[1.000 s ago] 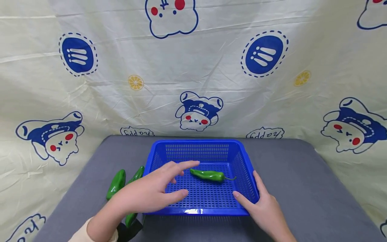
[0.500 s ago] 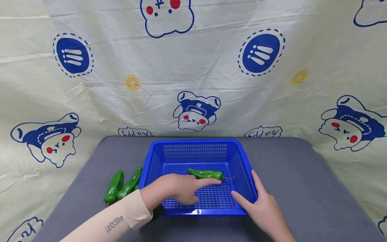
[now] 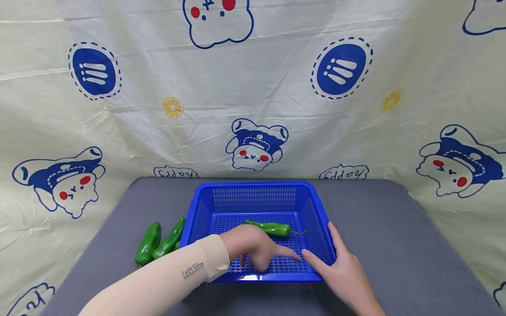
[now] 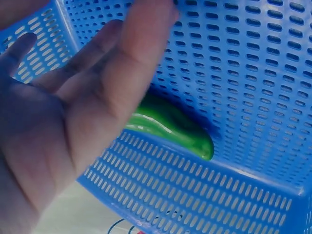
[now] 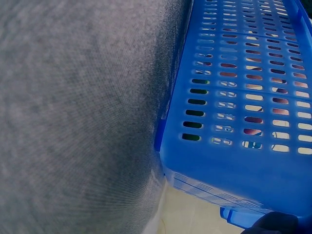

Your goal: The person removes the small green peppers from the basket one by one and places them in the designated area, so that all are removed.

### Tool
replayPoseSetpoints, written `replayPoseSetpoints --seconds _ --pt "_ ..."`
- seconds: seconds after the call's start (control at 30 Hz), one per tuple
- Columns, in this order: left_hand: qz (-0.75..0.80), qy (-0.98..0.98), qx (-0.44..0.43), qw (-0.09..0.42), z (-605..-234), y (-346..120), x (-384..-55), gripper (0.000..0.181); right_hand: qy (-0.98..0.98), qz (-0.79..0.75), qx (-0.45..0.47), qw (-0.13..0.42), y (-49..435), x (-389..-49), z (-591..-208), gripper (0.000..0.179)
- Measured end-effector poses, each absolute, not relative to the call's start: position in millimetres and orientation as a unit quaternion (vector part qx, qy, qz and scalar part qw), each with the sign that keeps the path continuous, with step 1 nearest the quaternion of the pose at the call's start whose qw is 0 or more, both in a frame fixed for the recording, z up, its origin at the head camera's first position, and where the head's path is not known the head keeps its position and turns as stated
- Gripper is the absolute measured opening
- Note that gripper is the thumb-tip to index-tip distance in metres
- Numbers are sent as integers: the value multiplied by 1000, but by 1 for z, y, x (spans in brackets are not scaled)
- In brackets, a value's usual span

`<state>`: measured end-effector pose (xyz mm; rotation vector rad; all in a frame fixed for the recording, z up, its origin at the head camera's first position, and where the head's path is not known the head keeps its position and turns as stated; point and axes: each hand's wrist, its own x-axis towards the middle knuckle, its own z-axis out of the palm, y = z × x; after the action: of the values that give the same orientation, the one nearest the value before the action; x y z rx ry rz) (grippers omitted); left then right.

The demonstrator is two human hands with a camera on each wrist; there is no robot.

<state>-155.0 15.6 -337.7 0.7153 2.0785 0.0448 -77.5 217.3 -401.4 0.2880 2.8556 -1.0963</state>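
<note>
A blue plastic basket [image 3: 254,277] with slotted walls stands on the grey table. Inside it lies one long green pepper [image 3: 272,228], its thin stem toward the right. My left hand [image 3: 261,246] reaches into the basket on the near side of that pepper, wrist bent, fingers mostly extended and partly hidden. In the left wrist view the pepper [image 4: 175,129] shows behind the fingers, and nothing is seen in the palm. My right hand [image 3: 348,272] grips the basket's right rim, thumb on the inner side and fingers outside.
Left of the basket, green peppers [image 3: 148,243] lie on the grey tabletop [image 3: 375,219], one partly hidden by the basket and sleeve. A pale printed cloth [image 3: 276,87] hangs behind the table. The left sleeve [image 3: 170,276] crosses the basket's near left corner.
My left hand has moved right and toward the near side inside the basket, its wrist bending more. The pepper in the basket and my right hand on the rim stay in place.
</note>
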Motion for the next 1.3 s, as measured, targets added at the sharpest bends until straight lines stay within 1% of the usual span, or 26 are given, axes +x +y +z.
replayPoseSetpoints --seconds 0.17,0.37,0.6,0.87,0.9,0.93,1.07,1.13,1.3 --pt "12 838 287 463 -342 21 -157 109 929 -358 92 29 217 -77 -401 110" --pt "3 827 303 474 -350 23 -159 101 928 -361 95 21 217 -77 -402 109" --pt "20 815 315 486 -354 24 -162 101 928 -361 91 8 218 -77 -403 107" --pt "48 798 345 492 -363 27 -169 91 927 -362 95 20 217 -78 -403 109" --pt "52 799 350 487 -364 26 -169 87 927 -361 96 22 217 -79 -403 110" --pt "53 803 361 471 -364 26 -170 82 927 -361 97 22 217 -79 -403 110" --pt "60 830 405 379 -366 24 -174 63 927 -362 96 21 218 -79 -404 109" --pt "64 844 416 332 -367 23 -177 62 927 -362 94 18 218 -78 -404 108" --pt "114 856 410 294 -366 21 -183 64 927 -363 92 14 218 -77 -403 108"
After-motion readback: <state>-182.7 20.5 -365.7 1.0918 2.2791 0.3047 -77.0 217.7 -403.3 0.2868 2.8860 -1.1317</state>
